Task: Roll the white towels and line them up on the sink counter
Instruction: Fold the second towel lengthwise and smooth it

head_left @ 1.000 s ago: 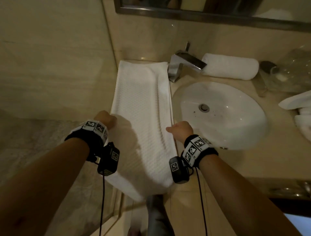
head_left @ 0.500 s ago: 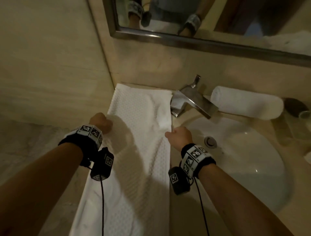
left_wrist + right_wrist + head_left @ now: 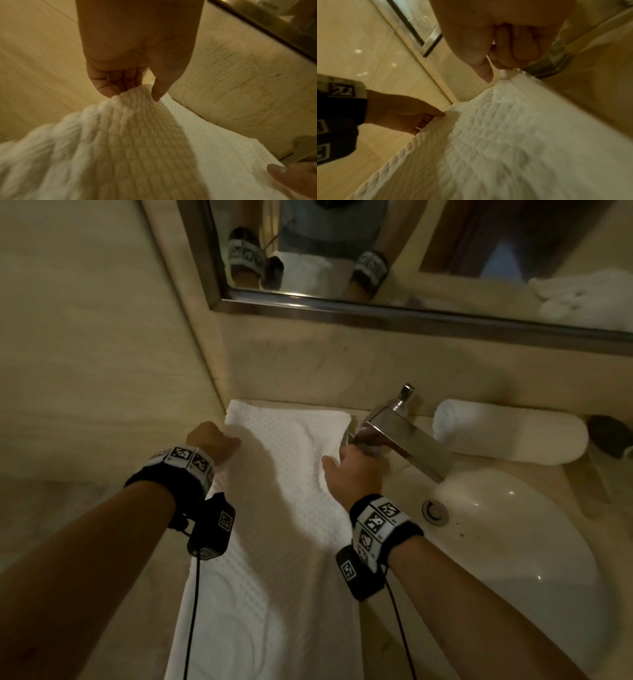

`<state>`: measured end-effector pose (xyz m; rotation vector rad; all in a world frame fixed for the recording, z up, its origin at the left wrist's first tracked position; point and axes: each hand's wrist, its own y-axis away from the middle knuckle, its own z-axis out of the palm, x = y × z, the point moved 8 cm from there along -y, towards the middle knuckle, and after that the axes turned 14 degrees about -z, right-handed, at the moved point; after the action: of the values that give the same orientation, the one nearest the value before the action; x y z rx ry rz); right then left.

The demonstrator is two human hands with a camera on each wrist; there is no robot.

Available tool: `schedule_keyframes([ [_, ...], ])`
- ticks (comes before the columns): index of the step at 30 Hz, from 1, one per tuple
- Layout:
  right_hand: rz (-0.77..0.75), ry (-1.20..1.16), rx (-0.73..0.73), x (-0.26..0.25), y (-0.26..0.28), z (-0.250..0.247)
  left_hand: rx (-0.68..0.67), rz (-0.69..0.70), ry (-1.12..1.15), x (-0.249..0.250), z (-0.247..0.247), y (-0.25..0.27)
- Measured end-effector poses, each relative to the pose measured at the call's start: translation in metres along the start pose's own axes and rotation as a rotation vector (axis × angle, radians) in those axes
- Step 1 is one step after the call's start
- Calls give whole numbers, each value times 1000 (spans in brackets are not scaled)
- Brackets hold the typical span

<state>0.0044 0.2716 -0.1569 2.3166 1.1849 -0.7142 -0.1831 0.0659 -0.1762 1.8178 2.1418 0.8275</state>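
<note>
Head view: my left hand and right hand fingers pinch the flat waffle towel edges on the counter; spreading step, rolling next.

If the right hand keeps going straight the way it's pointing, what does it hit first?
Most likely the chrome faucet: the right hand, pinching the flat towel's edge, points at its base just ahead. Depth is unclear; it may already be touching.
</note>
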Motion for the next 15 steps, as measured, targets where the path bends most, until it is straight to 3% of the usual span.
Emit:
schedule_keyframes([
  [6,-31,250,-42,-29,-25,0,-4,38,-26,23,-8,-16],
  [15,58,417,-187,-19,-47,23,86,162,-143,55,-17,-32],
])
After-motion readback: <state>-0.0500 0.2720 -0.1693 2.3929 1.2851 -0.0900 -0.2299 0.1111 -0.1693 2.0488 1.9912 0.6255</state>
